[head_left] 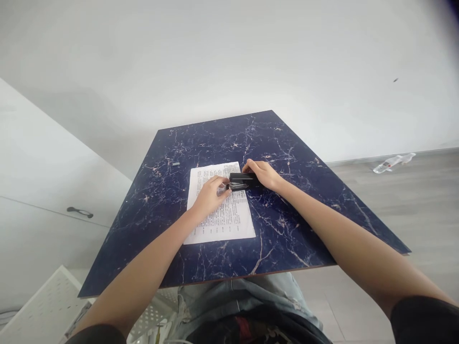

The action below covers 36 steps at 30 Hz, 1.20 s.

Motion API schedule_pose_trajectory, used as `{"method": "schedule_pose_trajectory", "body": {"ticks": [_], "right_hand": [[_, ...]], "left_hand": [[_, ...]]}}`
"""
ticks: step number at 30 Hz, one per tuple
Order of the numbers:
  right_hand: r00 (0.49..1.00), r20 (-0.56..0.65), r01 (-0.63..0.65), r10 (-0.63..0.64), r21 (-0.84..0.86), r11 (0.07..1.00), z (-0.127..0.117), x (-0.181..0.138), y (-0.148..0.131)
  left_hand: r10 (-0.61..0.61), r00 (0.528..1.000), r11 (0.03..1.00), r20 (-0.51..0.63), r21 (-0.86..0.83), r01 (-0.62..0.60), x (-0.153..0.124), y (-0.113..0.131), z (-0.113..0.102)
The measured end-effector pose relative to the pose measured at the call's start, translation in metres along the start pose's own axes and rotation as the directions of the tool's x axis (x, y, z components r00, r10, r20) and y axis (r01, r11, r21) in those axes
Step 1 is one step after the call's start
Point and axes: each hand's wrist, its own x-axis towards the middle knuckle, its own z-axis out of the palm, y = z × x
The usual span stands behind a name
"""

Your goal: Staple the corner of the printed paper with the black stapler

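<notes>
Centrally, a black stapler (242, 177) is being held on its side or flat, which cannot be told, over the right edge of a printed sheet of paper (229, 220). The sheet is being supported by a dark blue table (215, 138) patterned with white, marble-like veins. The stapler's rear end is being gripped by the right hand (265, 173), whose fingers are being curled around it. At the stapler's front end, the left hand (210, 195) is being held above the paper, its thumb and fingers bent toward each other with a gap between them; the fingertips are being brought right up to the stapler, but whether they are pinching it cannot be told. Along the stapler's near side, a bright metal part is being exposed. Part of the printed text is being covered by the left hand and forearm. Left of the sheet's far corner, well apart from both hands, a small silvery strip (175, 164) is being borne by the table. Behind, the view is being filled by a pale wall (229, 71). At the left, a white cabinet (53, 167) with a dark handle (79, 211) is being shown; at the right, a clear bottle (393, 162) is being supported by the floor (376, 191).
</notes>
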Motion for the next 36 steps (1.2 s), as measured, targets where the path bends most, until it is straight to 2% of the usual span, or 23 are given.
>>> {"method": "schedule_pose_trajectory", "body": {"ticks": [5, 9, 13, 15, 18, 20, 22, 25, 28, 30, 33, 36], "right_hand": [[0.991, -0.114, -0.074, 0.063, -0.091, 0.993, -0.004, 0.007, 0.015], [0.998, -0.03, -0.058, 0.052, -0.249, 0.967, -0.01, 0.011, 0.021], [0.999, -0.006, -0.04, 0.041, -0.379, 0.924, -0.011, 0.012, 0.018], [1.0, 0.0, -0.004, 0.005, -0.381, 0.925, -0.011, 0.01, 0.014], [0.996, -0.009, 0.083, -0.089, -0.267, 0.96, -0.015, 0.005, 0.005], [0.982, 0.064, 0.189, -0.179, -0.202, 0.961, -0.016, 0.002, -0.001], [0.945, 0.194, 0.303, -0.264, -0.212, 0.929, -0.015, -0.001, -0.006], [0.914, 0.282, 0.366, -0.291, -0.265, 0.892, -0.01, -0.005, -0.008], [0.934, 0.229, 0.334, -0.273, -0.295, 0.895, -0.007, -0.01, -0.009], [0.929, 0.153, 0.371, -0.338, -0.349, 0.861, -0.006, -0.014, -0.012], [0.837, 0.13, 0.524, -0.531, -0.466, 0.713, -0.005, -0.018, -0.019], [0.736, 0.254, 0.65, -0.628, -0.526, 0.549, -0.003, -0.02, -0.028]], "left_hand": [[-0.096, 0.995, 0.99, -0.029, -0.107, 0.092, 0.002, -0.011, 0.001], [-0.18, 0.983, 0.972, -0.035, -0.16, 0.173, 0.002, -0.017, 0.0], [-0.197, 0.98, 0.962, 0.0, -0.195, 0.193, 0.002, -0.012, -0.003], [-0.203, 0.979, 0.957, 0.012, -0.209, 0.201, 0.002, -0.009, -0.004], [-0.211, 0.977, 0.955, 0.014, -0.208, 0.209, 0.002, -0.005, -0.005], [-0.21, 0.977, 0.956, 0.015, -0.207, 0.209, 0.002, -0.005, -0.006], [-0.202, 0.979, 0.956, 0.016, -0.215, 0.201, 0.002, -0.005, -0.006], [-0.193, 0.981, 0.941, -0.03, -0.29, 0.176, 0.002, -0.005, -0.007], [-0.297, 0.944, 0.829, -0.146, -0.53, 0.179, 0.004, -0.008, -0.007], [-0.392, 0.911, 0.691, -0.129, -0.695, 0.199, 0.005, -0.012, -0.005], [-0.443, 0.896, 0.515, 0.035, -0.808, 0.286, 0.007, -0.018, -0.003], [-0.431, 0.89, 0.411, 0.148, -0.846, 0.34, 0.006, -0.018, 0.0]]}}
